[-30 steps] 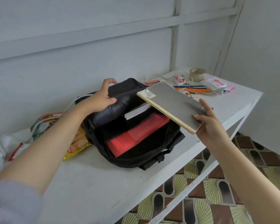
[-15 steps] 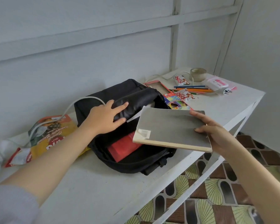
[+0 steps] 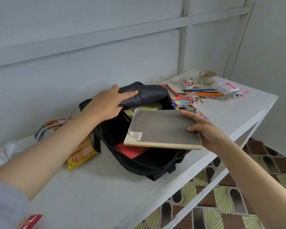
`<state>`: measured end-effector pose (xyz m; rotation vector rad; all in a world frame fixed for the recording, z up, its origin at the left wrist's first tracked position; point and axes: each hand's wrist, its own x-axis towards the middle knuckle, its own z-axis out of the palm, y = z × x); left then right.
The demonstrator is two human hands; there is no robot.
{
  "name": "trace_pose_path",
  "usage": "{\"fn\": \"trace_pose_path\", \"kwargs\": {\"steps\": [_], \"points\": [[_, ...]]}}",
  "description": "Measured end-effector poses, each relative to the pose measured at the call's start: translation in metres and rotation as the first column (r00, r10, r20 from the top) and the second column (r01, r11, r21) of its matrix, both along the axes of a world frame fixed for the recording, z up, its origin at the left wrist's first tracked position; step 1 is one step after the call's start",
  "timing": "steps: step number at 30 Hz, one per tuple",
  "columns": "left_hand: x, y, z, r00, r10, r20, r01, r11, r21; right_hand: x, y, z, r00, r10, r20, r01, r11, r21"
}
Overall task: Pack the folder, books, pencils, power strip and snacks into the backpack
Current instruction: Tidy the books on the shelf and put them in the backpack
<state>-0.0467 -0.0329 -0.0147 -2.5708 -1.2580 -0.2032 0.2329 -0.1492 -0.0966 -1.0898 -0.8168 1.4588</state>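
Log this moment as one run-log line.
left hand: holds backpack flap open | right hand: holds grey book over opening | red folder: inside | pencils: on table

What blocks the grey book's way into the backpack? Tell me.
Nothing visible does. The left hand holds the backpack flap up, the opening gapes below the grey book held by the right hand; a red folder lies flat inside.
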Motion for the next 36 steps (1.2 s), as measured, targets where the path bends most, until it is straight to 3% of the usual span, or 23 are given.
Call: {"fn": "trace_pose_path", "kwargs": {"steps": [6, 8, 9, 10, 11, 13, 16, 17, 20, 21, 24, 25, 26, 29, 36], "points": [[0.002, -0.002, 0.005, 1.0, 0.003, 0.022, -0.004, 0.999, 0.049, -0.042, 0.034, 0.001, 0.974, -0.185, -0.128, 0.184, 0.983, -0.016], [0.002, -0.004, 0.005, 1.0, 0.008, 0.03, -0.009, 0.999, 0.04, -0.056, 0.043, 0.0, 0.968, -0.127, -0.217, 0.129, 0.992, -0.002], [0.002, -0.004, 0.005, 0.999, 0.008, 0.036, -0.009, 0.999, 0.035, -0.061, 0.044, 0.002, 0.98, -0.045, -0.193, 0.049, 0.999, 0.016], [0.001, -0.004, 0.005, 0.999, 0.008, 0.044, -0.01, 0.999, 0.032, -0.062, 0.045, 0.002, 0.998, 0.05, -0.039, -0.049, 0.998, 0.037], [0.001, -0.004, 0.005, 0.999, 0.011, 0.052, -0.012, 1.0, 0.028, -0.062, 0.046, 0.003, 0.965, 0.154, 0.211, -0.166, 0.985, 0.04], [0.0, -0.004, 0.005, 0.998, 0.015, 0.06, -0.017, 1.0, 0.024, -0.062, 0.047, 0.002, 0.729, 0.275, 0.627, -0.342, 0.94, -0.014], [-0.001, -0.003, 0.004, 0.998, 0.014, 0.066, -0.015, 1.0, 0.019, -0.068, 0.055, -0.005, 0.457, 0.149, 0.877, -0.344, 0.939, 0.019], [-0.001, -0.003, 0.003, 0.998, 0.014, 0.066, -0.015, 1.0, 0.016, -0.071, 0.058, -0.007, 0.42, 0.075, 0.904, -0.322, 0.944, 0.072], [-0.001, -0.002, 0.002, 0.998, 0.021, 0.066, -0.022, 1.0, 0.009, -0.082, 0.068, -0.014, 0.435, -0.095, 0.895, -0.216, 0.954, 0.207], [-0.001, -0.002, 0.002, 0.997, 0.026, 0.067, -0.026, 1.0, 0.007, -0.086, 0.071, -0.013, 0.374, -0.153, 0.915, -0.163, 0.96, 0.227], [-0.002, 0.0, 0.003, 0.997, 0.028, 0.073, -0.029, 1.0, 0.003, -0.1, 0.07, -0.011, -0.121, -0.276, 0.953, -0.124, 0.957, 0.262], [-0.003, 0.001, 0.003, 0.997, 0.03, 0.077, -0.03, 1.0, 0.0, -0.102, 0.067, -0.013, -0.202, -0.306, 0.93, -0.172, 0.946, 0.274], [-0.003, 0.001, 0.003, 0.996, 0.033, 0.08, -0.033, 0.999, -0.002, -0.104, 0.063, -0.016, -0.22, -0.319, 0.922, -0.24, 0.934, 0.266], [-0.004, 0.002, 0.002, 0.996, 0.032, 0.078, -0.033, 0.999, 0.004, -0.105, 0.056, -0.03, -0.161, -0.217, 0.963, -0.39, 0.91, 0.14], [-0.008, 0.003, 0.005, 0.997, 0.01, 0.075, -0.008, 1.0, -0.028, -0.093, 0.09, -0.037, -0.164, -0.152, 0.975, -0.448, 0.892, 0.063]]}}
